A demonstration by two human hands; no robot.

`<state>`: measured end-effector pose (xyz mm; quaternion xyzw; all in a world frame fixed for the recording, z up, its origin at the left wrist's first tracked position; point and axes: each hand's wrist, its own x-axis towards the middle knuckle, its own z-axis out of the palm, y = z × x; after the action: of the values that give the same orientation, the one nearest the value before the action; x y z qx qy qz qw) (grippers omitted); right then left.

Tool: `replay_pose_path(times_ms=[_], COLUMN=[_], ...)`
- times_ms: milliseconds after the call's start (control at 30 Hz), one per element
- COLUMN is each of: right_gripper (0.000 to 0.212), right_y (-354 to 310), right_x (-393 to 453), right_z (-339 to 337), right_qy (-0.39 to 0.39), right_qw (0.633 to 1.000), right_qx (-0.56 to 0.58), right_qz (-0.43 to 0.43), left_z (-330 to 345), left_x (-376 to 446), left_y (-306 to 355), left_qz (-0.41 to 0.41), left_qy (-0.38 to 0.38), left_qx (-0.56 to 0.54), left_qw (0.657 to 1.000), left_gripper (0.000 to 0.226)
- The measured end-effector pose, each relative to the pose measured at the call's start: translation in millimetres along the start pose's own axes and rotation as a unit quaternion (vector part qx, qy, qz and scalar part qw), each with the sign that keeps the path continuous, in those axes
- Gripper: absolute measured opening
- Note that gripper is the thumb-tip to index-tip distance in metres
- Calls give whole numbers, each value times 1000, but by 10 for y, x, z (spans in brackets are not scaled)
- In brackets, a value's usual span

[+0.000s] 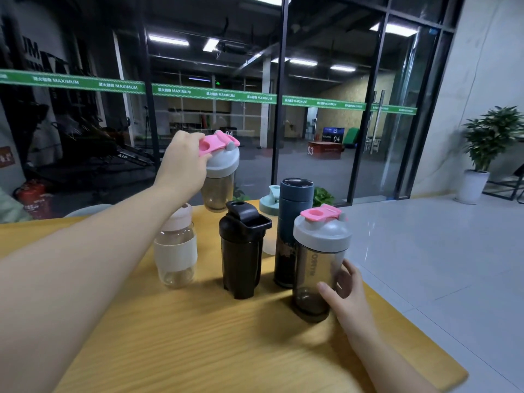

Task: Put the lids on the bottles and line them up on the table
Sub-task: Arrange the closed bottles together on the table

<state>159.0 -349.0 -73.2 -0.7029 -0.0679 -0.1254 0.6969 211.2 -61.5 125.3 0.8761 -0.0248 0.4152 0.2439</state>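
Note:
Several lidded bottles stand on the yellow wooden table (pixel 198 336). My left hand (pixel 183 163) grips the grey-and-pink lid of a smoky shaker bottle (pixel 218 182) and holds it lifted above the table's far edge. My right hand (pixel 344 290) curls round the lower body of a second smoky shaker (pixel 317 265) with a grey lid and pink flap, standing at the right. Between them stand a clear bottle with a white sleeve (pixel 175 251), a black shaker (pixel 242 251), a tall dark blue flask (pixel 292 222) and, partly hidden behind, a mint-lidded bottle (pixel 269 202).
The table's right edge (pixel 411 333) drops to a pale tiled floor. A glass wall with a green stripe (pixel 215 93) runs behind the table. A potted plant (pixel 485 143) stands at the far right. A red fire extinguisher (pixel 31 194) sits at the left.

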Motion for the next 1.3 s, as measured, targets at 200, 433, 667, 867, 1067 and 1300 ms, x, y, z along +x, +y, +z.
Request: replay_pose_path(times_ms=[200,433,667,867,1067,1300], right_gripper=[92,69,54,58,66,90], right_y=[-145,-438,-1138,-1682,-2106,-2239], right_x=[-151,-202,-144,-159,-148,-205], right_z=[52,82,277,567,728,688], right_qy=[83,177,141,52,-17,-116], right_qw=[987,947,911,922,944,958], right_qx=[-102,-166,-187,-207,-155,-64], right_qz=[-95,-209,-339,-323,-292,-253], left_z=[-270,-616,-930,-1175,-1344,-1358], left_x=[-89,-165,-235,-294,-391,-682], left_y=[198,419,638,836,1037,1258], left_qz=[44,81,87,92,93,117], left_qy=[11,46,87,91,64,-6], left_qx=[-14,-11,-8,-12,-38,-107], left_qw=[999,996,992,991,993,987], left_gripper=[39,39,38,40,39,36])
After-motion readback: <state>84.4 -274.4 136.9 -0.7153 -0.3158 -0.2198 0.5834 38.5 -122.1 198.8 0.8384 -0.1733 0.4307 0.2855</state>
